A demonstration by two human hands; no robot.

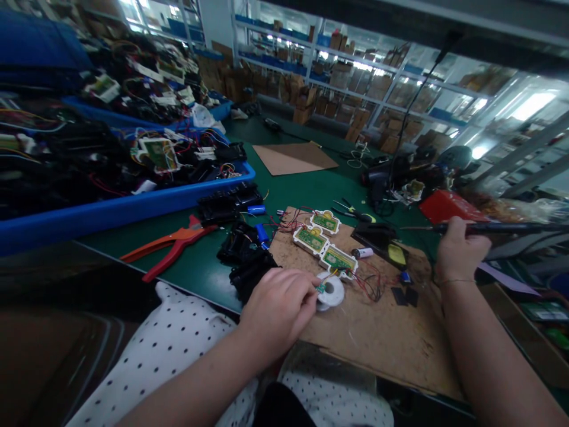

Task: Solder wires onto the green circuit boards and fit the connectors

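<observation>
My left hand (281, 301) is closed, thumb and fingers pinched at a small green circuit board (320, 287). That board sits over a white spool (334, 293), which looks like solder wire, on a brown work board (377, 332). Just beyond the spool lie white-framed circuit boards (338, 261) with wires running off them. My right hand (460, 252) grips a soldering iron (502, 228), its thin tip pointing left, raised over the right side of the work board. A black stand with a yellow sponge (397, 255) is left of that hand.
Blue bins (133, 210) heaped with wired black parts fill the left. Red-orange pliers (175, 246), black housings (251, 273) and blue cells (262, 235) lie on the green table. Small pliers (355, 212), a white cell (363, 252) and a red box (451, 207) are farther right.
</observation>
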